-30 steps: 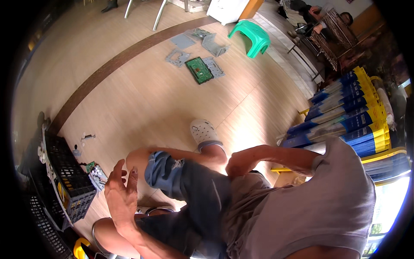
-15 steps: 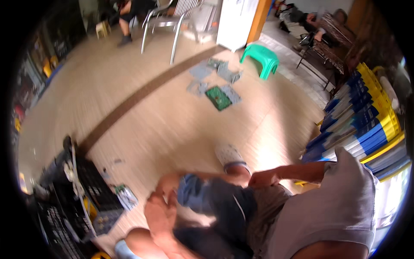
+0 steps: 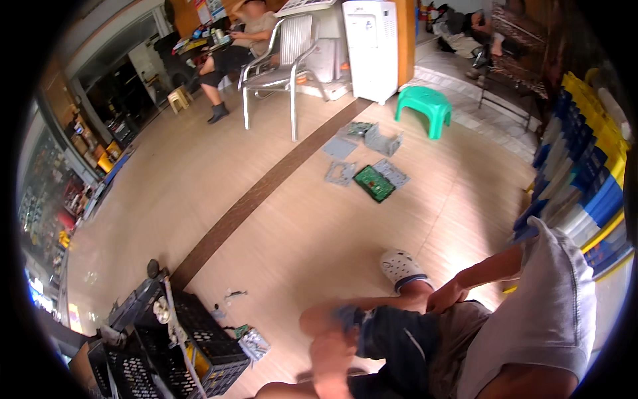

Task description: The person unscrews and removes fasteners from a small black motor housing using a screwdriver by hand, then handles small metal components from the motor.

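Note:
My left hand lies by my bent knee, close to the hem of my dark blue shorts. Motion smears its fingers, so their pose is unclear. In my lap, my right hand has its fingers curled against the shorts; whatever may be inside them is hidden. A white clog with holes is on my foot, beyond the knee. Further off on the floor lie a green circuit board, grey metal plates and a bent grey metal housing, all out of reach of both hands.
Black plastic crates stand at lower left, with small electronic parts beside them. A green stool, a metal chair and a white water dispenser stand farther back. One person sits behind. Blue-yellow packages line the right.
The view has swung left and up, so the scene sits farther right and lower, showing more of the seated person. My left hand blurs near the knee; my right hand stays in my lap.

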Demonstrator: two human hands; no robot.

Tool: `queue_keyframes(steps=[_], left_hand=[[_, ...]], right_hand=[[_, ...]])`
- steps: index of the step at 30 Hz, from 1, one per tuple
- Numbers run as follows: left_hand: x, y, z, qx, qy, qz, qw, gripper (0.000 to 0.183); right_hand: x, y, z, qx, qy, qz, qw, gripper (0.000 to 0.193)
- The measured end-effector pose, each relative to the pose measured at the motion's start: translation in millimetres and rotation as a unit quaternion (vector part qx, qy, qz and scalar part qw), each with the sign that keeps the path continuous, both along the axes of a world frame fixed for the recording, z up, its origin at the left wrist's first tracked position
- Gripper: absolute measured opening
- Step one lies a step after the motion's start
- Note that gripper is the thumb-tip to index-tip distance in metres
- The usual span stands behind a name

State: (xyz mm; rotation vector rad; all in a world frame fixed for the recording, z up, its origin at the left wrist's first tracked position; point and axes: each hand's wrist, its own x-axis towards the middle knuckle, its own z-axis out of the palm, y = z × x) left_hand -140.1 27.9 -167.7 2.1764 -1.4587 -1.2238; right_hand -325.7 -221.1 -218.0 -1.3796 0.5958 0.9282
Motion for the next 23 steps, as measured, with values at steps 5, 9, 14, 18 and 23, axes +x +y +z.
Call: queue_keyframes(steps=[5,9,14,18,23], left_hand=[[-5.2,1.1,5.9,0.022,0.026,-0.007,0.999,0.051],[-5.4,6.5,10.8,0.042,0.032,-0.002,0.999,0.052],[-7.1,10.5,31.3,0.067,0.036,0.05,0.996,0.054],[-9.4,13.9,13.8,0.037,0.036,0.059,0.997,0.043],[-22.1,13.4,1.7,0.014,0.053,-0.036,0.998,0.031]], right_hand=[[1.2,-4.3,-0.7,0.006,0.048,-0.052,0.997,0.014],[2.6,-5.3,-5.7,0.019,0.069,-0.08,0.994,0.013],[3.5,-6.3,-4.8,0.025,0.094,-0.107,0.99,0.012],[-14.4,-41.9,-13.9,0.089,0.091,-0.113,0.985,0.011],[-86.8,-134.1,-107.5,0.193,0.094,-0.073,0.974,0.036]])
